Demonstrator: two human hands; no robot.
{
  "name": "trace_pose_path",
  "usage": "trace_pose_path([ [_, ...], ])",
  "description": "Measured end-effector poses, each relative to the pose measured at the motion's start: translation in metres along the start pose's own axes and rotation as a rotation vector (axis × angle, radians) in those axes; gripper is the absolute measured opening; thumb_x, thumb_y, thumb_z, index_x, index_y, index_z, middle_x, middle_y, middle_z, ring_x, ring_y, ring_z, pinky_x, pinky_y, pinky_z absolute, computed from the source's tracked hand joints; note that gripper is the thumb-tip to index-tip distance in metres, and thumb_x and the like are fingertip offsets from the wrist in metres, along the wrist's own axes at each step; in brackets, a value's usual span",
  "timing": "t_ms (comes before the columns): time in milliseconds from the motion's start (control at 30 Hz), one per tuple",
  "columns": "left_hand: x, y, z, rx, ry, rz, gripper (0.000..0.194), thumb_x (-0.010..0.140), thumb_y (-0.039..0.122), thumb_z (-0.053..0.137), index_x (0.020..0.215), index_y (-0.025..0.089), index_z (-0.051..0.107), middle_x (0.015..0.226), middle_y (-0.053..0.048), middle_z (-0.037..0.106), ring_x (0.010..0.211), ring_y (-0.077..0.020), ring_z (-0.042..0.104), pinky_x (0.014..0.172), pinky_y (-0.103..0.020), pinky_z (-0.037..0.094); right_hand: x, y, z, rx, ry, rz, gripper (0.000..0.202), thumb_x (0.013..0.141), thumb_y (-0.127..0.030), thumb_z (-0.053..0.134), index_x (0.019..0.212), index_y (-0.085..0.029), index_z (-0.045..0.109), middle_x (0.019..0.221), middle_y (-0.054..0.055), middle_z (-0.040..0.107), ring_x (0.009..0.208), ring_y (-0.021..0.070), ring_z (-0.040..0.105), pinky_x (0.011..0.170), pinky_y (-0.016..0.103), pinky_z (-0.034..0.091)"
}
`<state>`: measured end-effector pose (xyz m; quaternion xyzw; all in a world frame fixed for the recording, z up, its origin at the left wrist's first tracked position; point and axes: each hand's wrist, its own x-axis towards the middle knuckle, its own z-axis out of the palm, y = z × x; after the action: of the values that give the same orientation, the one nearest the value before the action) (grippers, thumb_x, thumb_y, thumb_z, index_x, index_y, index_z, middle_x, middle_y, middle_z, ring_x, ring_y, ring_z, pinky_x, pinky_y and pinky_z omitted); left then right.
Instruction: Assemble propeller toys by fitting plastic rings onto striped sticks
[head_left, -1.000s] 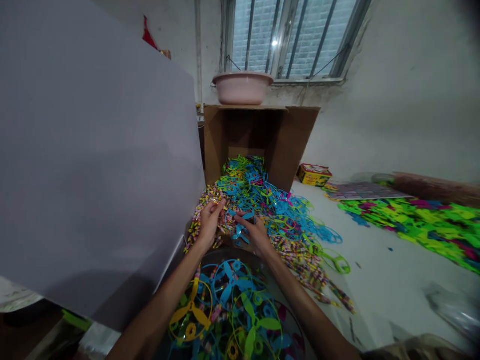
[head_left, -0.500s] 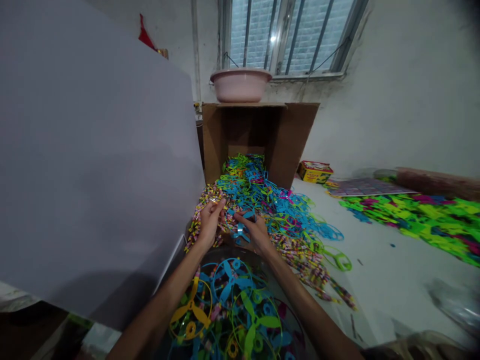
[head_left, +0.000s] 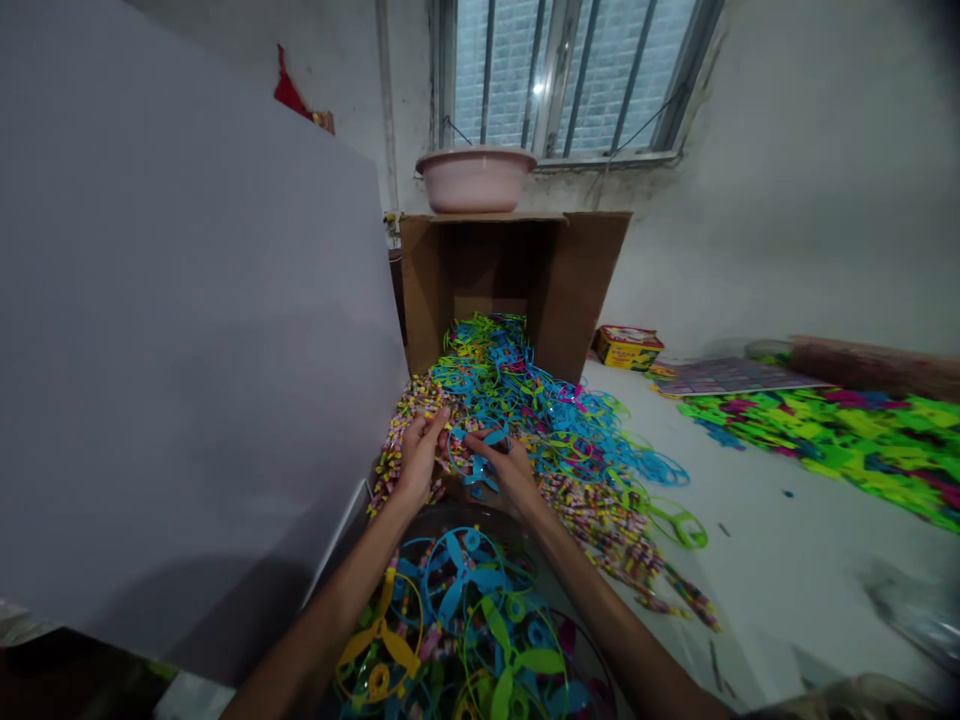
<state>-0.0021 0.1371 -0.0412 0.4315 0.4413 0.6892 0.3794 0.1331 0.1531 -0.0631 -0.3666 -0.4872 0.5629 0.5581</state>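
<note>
My right hand point(head_left: 511, 468) pinches a blue ringed plastic propeller point(head_left: 478, 470) between thumb and fingers, above the heap. Close beside it, my left hand point(head_left: 421, 452) is closed, thumb against fingers, at the propeller's left edge. What lies in its fingertips is too small to make out. Under my hands and to both sides spread many small striped, candy-like sticks point(head_left: 600, 515). Below my forearms a dark see-through tub point(head_left: 600, 665) holds blue, green and orange propellers mixed with striped sticks.
A cardboard box point(head_left: 589, 290) lies on its side, with propellers point(head_left: 487, 350) spilling out. On it stands a pink basin point(head_left: 476, 182). A pale panel point(head_left: 202, 320) blocks the left. Right are a yellow-red box point(head_left: 630, 347), flat coloured pieces point(head_left: 832, 435) and a clear plastic bag point(head_left: 915, 610).
The blue propeller has turned, and its ring now shows plainly beside my left fingers. My hands stay close together. The whole view has shifted slightly.
</note>
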Motion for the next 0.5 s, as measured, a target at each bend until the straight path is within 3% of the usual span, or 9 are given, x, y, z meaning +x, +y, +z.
trace_pose_path([
  [333, 0.003, -0.004, -0.002, 0.038, 0.044, 0.037, 0.046, 0.073, 0.051, 0.077, 0.059, 0.017, 0.049, 0.055, 0.006, 0.041, 0.052, -0.0069, 0.036, 0.051, -0.02, 0.028, -0.005, -0.005, 0.004, -0.028, 0.014, -0.003, 0.041, 0.055, -0.05, 0.088, 0.075, -0.018, 0.074, 0.068, 0.002, 0.068, 0.056, 0.0146, 0.058, 0.055, 0.027, 0.047],
  [500, -0.006, -0.008, 0.007, -0.041, 0.086, -0.048, 0.05, 0.077, 0.06, 0.068, 0.062, 0.019, 0.044, 0.054, 0.007, 0.038, 0.047, -0.0074, 0.035, 0.046, -0.021, 0.03, -0.011, -0.006, 0.011, 0.008, 0.048, 0.005, 0.042, 0.055, -0.052, 0.088, 0.074, -0.019, 0.072, 0.07, 0.003, 0.069, 0.061, 0.0166, 0.061, 0.056, 0.027, 0.05],
])
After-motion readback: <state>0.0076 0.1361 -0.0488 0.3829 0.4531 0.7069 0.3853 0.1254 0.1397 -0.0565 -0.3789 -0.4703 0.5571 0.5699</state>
